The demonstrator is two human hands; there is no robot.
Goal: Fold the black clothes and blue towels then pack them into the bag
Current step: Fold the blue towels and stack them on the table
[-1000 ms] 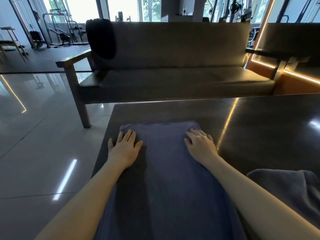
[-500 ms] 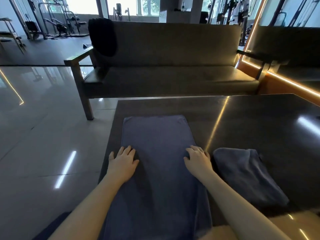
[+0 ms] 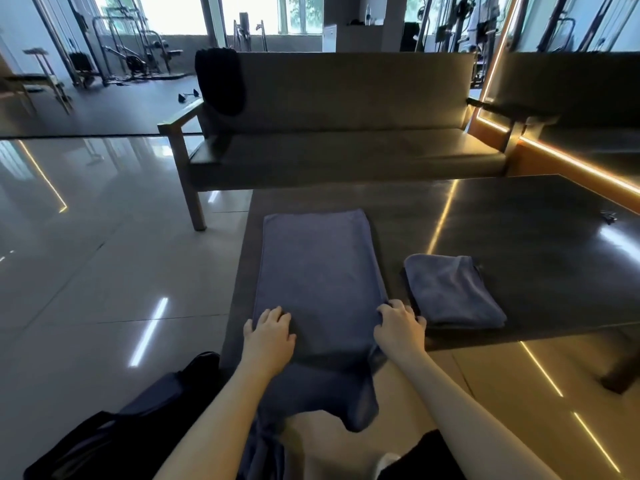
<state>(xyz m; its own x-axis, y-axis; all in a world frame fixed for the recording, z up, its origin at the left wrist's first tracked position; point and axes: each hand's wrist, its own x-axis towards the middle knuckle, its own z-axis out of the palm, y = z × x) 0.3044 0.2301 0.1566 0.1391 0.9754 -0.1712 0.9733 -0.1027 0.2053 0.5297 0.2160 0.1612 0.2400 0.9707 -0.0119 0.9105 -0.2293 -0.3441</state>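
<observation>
Off the near left corner of the table (image 3: 519, 237), on the floor: dark bag (image 3: 138, 420), slumped. Over the table's near edge, spilling toward the lap: long blue towel (image 3: 318, 271), laid lengthwise down the table's left side. At that near edge, left hand (image 3: 268, 332) set on the towel's left border, fingers bent, pinch or plain press impossible to tell; right hand (image 3: 398, 329) bunching the right border in curled fingers. Just right of it on the table: folded blue towel (image 3: 450, 292), already squared. Looks light, limp and plush, unlikely to slide on itself; best taken at both near corners, lifted and carried to the far end. Beyond the table's far edge: sofa (image 3: 346, 98), black garment (image 3: 220, 81) draped over its back, not yet folded.
</observation>
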